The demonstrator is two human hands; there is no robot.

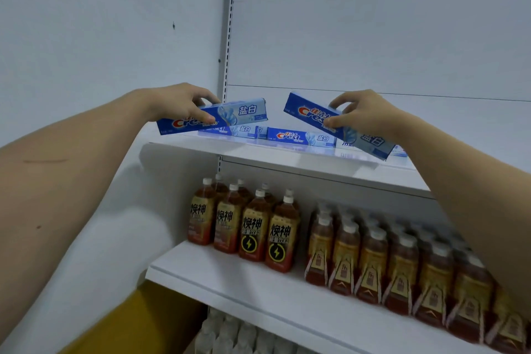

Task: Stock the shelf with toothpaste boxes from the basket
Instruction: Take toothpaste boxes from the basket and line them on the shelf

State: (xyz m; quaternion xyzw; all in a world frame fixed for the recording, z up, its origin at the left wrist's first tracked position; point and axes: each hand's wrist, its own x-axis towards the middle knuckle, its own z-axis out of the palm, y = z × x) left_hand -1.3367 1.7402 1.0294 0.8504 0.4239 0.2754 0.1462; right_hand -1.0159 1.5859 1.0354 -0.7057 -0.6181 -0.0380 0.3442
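Observation:
My left hand (181, 103) grips a blue toothpaste box (238, 115) by its left part, holding it nearly level just above the front left of the top white shelf (287, 156). A second blue toothpaste box (370, 139) is gripped at its middle by my right hand (365, 116); this box tilts down to the right over the shelf's right part. Several more toothpaste boxes (301, 137) lie flat on the shelf between and behind the two held ones. The basket is out of view.
The shelf below carries rows of brown drink bottles (258, 224) with yellow labels. Clear bottles (238, 336) stand on the lowest level. A slotted upright post (228, 37) runs up the shelf's back left. A plain wall is on the left.

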